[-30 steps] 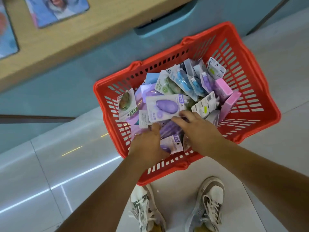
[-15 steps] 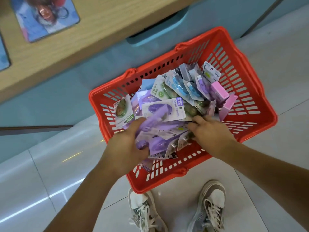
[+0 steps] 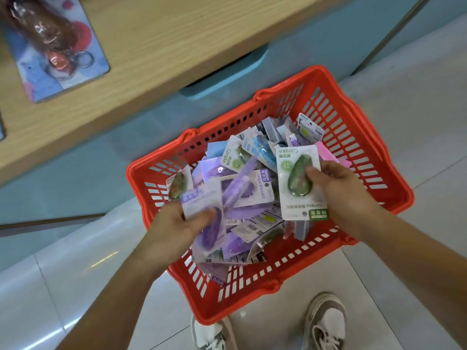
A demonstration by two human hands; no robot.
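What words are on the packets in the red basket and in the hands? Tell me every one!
"Campus": upside down on the green packet held by the right hand.
"Campus": on a second green packet in the basket.
"Campus": on a purple packet in the pile.
Too blurred to read: the lilac packet in the left hand, the barcode labels, the small print.

Retail shop, stationery/gift sort. Red plastic shopping basket (image 3: 255, 303) on tiled floor (image 3: 417, 117), crammed w/ new carded packs (image 3: 255, 195), barcodes & brand print showing, many dupes in diff. colours. Above: wood display shelf (image 3: 177, 46) over blue drawer unit (image 3: 121, 157); on the shelf, what looks like a keyring on a printed card (image 3: 58, 54), blurry here.
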